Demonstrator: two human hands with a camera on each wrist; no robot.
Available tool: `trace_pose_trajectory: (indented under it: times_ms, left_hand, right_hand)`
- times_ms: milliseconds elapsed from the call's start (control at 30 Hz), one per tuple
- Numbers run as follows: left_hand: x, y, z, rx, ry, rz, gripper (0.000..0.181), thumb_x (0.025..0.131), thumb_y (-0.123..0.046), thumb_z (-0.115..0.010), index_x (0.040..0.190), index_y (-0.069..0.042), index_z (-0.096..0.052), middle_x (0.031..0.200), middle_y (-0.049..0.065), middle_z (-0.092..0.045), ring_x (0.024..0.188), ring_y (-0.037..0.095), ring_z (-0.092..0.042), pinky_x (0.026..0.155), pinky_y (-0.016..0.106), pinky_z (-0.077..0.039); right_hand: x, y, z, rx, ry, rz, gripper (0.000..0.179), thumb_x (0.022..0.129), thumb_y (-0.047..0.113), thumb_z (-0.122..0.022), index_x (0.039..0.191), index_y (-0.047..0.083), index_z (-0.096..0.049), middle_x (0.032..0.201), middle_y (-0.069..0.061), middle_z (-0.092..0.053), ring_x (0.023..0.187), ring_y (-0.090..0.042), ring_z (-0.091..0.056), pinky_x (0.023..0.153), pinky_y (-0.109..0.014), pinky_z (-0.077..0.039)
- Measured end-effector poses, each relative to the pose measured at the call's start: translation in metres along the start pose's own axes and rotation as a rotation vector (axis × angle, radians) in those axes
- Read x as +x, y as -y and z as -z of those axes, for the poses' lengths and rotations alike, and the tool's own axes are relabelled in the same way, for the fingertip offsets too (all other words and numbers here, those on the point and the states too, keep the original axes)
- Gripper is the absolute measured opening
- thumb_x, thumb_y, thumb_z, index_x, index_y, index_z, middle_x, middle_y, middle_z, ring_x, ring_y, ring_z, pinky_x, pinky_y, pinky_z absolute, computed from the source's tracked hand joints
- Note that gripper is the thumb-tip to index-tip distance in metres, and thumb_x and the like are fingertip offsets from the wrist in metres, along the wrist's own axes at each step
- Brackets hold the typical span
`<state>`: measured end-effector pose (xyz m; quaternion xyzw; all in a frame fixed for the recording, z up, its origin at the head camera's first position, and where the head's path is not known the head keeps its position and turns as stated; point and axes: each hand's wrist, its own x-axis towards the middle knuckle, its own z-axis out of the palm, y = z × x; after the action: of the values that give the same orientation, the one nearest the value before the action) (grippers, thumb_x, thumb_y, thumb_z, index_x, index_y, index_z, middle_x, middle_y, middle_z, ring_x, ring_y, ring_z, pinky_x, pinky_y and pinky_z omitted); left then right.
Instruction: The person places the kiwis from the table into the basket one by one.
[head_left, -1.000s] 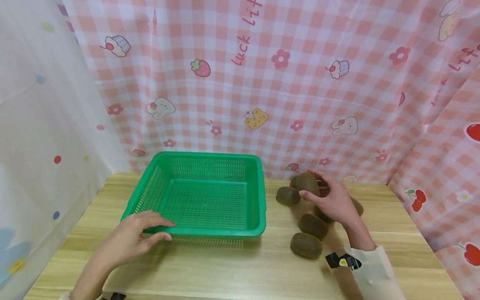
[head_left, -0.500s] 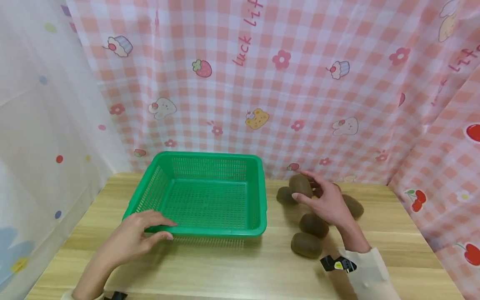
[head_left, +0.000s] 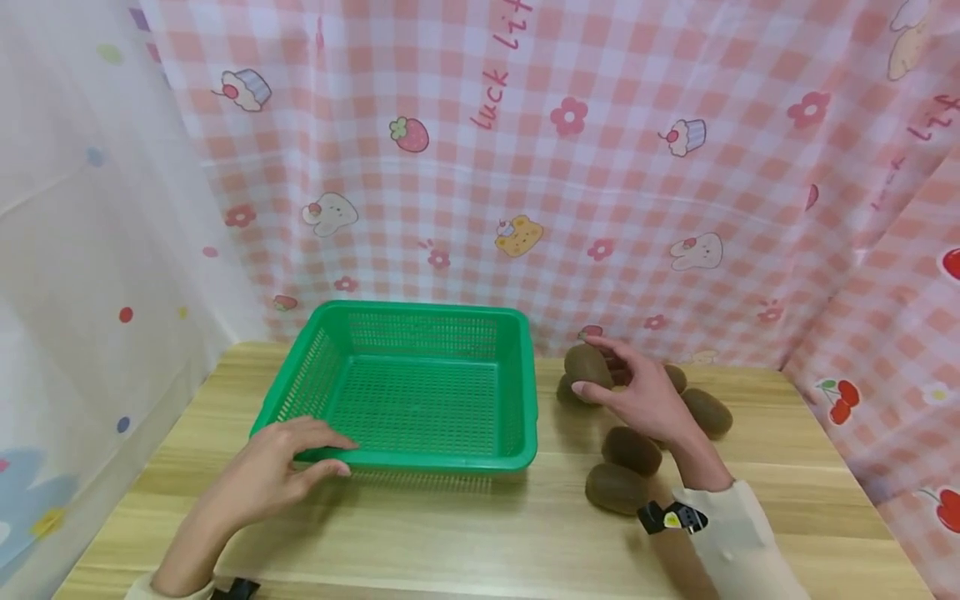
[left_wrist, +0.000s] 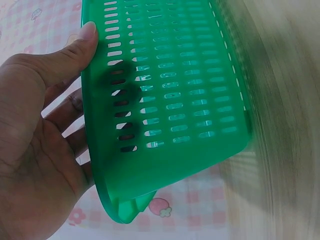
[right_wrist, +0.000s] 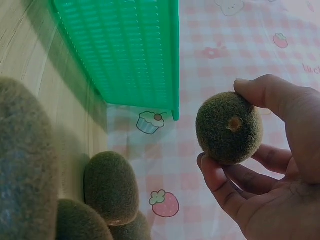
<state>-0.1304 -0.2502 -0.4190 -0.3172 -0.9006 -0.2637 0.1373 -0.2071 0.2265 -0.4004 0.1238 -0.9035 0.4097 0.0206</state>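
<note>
**Raised here, gripped there**

The right hand (head_left: pixel 654 398) pinched a kiwi (head_left: pixel 587 365) between thumb and fingers, presumably to clear other kiwis (head_left: pixel 632 451) below that hand — while the left hand (head_left: pixel 277 468) gripped the near rim of the green basket (head_left: pixel 438 461), probably to steady it.

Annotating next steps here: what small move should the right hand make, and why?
Probably move the held kiwi left, over the green basket: the right hand pinches it clear of the table, the basket sits alongside, and the left hand holds its near rim.
</note>
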Motion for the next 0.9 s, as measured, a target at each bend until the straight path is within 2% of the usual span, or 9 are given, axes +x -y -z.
trace_pose_trajectory:
  times_ms: [133, 233, 433, 600, 700, 900]
  left_hand:
    - [0.002, 0.000, -0.001, -0.017, 0.007, -0.007, 0.025, 0.083, -0.022, -0.085, 0.106, -0.032, -0.078, 0.101, -0.018, -0.074, 0.092, 0.005, -0.068, 0.069, 0.021, -0.056]
    - [0.004, 0.000, -0.003, -0.007, 0.013, -0.013, 0.024, 0.084, -0.024, -0.085, 0.106, -0.032, -0.078, 0.102, -0.018, -0.074, 0.093, 0.007, -0.069, 0.071, 0.023, -0.057]
    - [0.001, 0.002, 0.001, 0.054, -0.026, 0.002, 0.030, 0.079, -0.022, -0.088, 0.105, -0.035, -0.078, 0.100, -0.021, -0.074, 0.092, 0.004, -0.068, 0.076, 0.029, -0.057]
    - [0.000, 0.003, 0.003, 0.035, -0.012, 0.008, 0.028, 0.081, -0.022, -0.087, 0.105, -0.033, -0.078, 0.100, -0.019, -0.074, 0.093, 0.006, -0.069, 0.072, 0.025, -0.056]
    - [0.000, 0.002, 0.002, 0.019, -0.001, 0.004, 0.026, 0.083, -0.023, -0.086, 0.106, -0.032, -0.078, 0.101, -0.018, -0.075, 0.093, 0.008, -0.069, 0.070, 0.023, -0.056]
    - [0.000, 0.001, 0.001, 0.033, -0.004, -0.006, 0.027, 0.082, -0.024, -0.086, 0.106, -0.033, -0.078, 0.101, -0.019, -0.075, 0.093, 0.008, -0.070, 0.074, 0.028, -0.057]
  right_hand:
    - [-0.001, 0.005, 0.002, -0.014, 0.020, -0.022, 0.073, 0.089, 0.048, -0.079, 0.152, 0.025, -0.049, 0.145, -0.009, -0.059, 0.119, -0.032, -0.065, 0.096, -0.051, -0.056]
    - [0.002, 0.008, 0.004, -0.037, 0.033, -0.039, 0.072, 0.089, 0.050, -0.078, 0.152, 0.027, -0.049, 0.143, -0.009, -0.060, 0.119, -0.031, -0.065, 0.096, -0.050, -0.055]
    - [0.014, 0.021, 0.002, -0.022, 0.077, -0.007, 0.070, 0.090, 0.049, -0.078, 0.151, 0.028, -0.050, 0.149, -0.007, -0.055, 0.121, -0.031, -0.063, 0.099, -0.051, -0.054]
    - [0.018, 0.031, 0.003, -0.022, 0.099, -0.031, 0.070, 0.089, 0.046, -0.079, 0.151, 0.029, -0.049, 0.138, -0.006, -0.061, 0.121, -0.029, -0.062, 0.099, -0.049, -0.053]
    - [0.018, 0.035, 0.004, -0.032, 0.107, -0.021, 0.069, 0.090, 0.044, -0.078, 0.151, 0.027, -0.049, 0.138, -0.006, -0.061, 0.121, -0.029, -0.062, 0.099, -0.049, -0.054]
    - [0.022, 0.042, 0.003, -0.067, 0.117, 0.027, 0.067, 0.091, 0.041, -0.078, 0.150, 0.026, -0.051, 0.140, -0.007, -0.061, 0.118, -0.029, -0.064, 0.099, -0.049, -0.054]
